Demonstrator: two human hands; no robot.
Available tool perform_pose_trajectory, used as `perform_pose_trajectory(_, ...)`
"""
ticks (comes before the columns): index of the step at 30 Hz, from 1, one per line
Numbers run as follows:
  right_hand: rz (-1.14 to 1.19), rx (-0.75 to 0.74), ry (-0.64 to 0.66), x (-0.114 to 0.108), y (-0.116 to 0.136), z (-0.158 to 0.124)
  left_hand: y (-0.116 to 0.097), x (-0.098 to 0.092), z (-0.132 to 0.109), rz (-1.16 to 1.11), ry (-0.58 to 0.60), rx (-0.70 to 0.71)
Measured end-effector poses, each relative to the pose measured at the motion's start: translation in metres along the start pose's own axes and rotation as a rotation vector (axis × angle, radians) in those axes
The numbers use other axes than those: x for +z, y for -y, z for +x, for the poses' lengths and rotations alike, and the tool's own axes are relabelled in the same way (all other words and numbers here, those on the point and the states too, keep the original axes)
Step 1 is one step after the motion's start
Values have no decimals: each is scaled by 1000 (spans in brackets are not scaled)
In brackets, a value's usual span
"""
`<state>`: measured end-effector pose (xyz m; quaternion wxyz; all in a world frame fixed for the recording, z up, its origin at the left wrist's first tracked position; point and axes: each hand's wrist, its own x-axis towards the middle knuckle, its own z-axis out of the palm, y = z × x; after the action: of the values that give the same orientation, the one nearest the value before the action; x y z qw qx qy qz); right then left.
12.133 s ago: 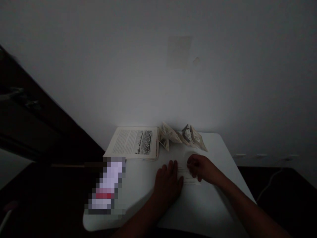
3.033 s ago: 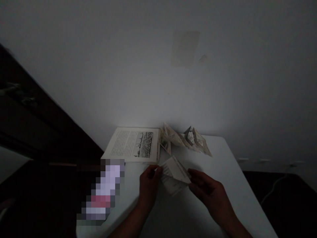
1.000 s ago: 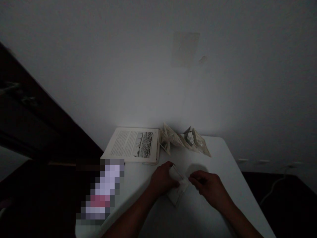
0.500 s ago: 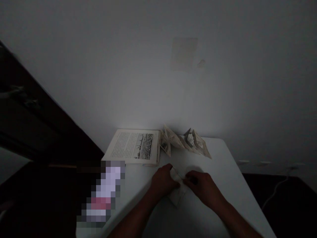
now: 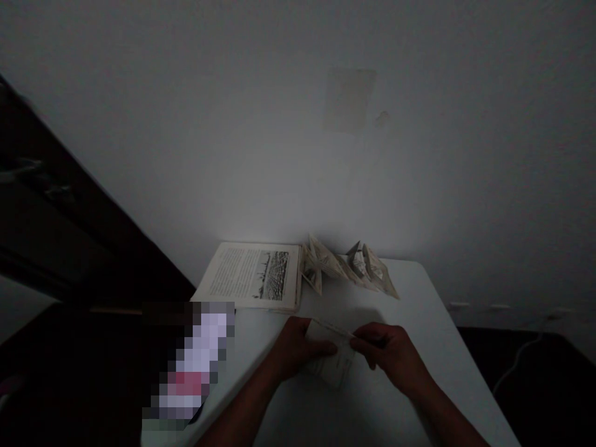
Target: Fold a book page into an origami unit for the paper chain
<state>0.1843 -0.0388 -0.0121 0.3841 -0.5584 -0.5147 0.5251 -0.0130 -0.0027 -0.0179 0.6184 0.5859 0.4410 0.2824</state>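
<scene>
evidently, the left hand (image 5: 302,349) grips a folded paper (image 5: 331,366), thumb laid across its near face, while the right hand (image 5: 388,354) pinches its right corner. the paper sits between them, above or on the tabletop (image 5: 421,329) (i can't tell which), nearer than the paper shapes (image 5: 326,259). a hard tug at that corner could tear it; a slack left thumb could let its layers slip askew.
</scene>
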Motion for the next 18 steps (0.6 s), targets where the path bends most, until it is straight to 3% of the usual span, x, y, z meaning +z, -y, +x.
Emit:
perform_pose_trajectory(3, -20, -14, -2, 0, 5, -3, 2, 3, -2, -20, 27, 0)
perform_pose_trajectory(7, -87, -22, -19, -2, 11, -6, 3, 9, -4, -5, -24, -10)
perform_pose_trajectory(13, -90, -19, -13, -4, 8, -4, -3, 11, -7, 51, -88, -153)
perform_pose_trajectory(18, 5, -44, -5, -3, -5, 2, -6, 15, -8, -105, -7, -55)
